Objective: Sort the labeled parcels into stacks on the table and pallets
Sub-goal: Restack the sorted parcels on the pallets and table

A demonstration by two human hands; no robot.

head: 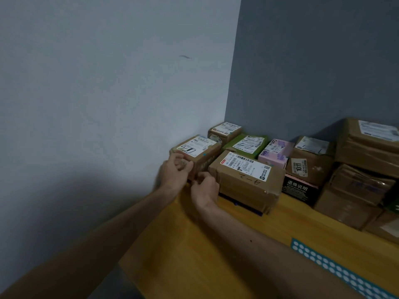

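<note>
A small brown parcel [199,151] with a white label marked "5-1" stands at the table's far left corner against the wall. My left hand [176,172] grips its near left corner. My right hand [205,188] is curled against its lower front edge. Right beside it lies a larger brown parcel [246,180] marked "4-2", resting on a dark blue item. Behind are another small brown parcel [225,129] and a green parcel [246,144] labeled "5-1".
The yellow wooden table [216,244] fills the lower right. A pink parcel [276,153], a black box [299,189] and several brown cartons [356,169] line the back wall to the right. A teal dotted sheet [336,268] lies near the front edge.
</note>
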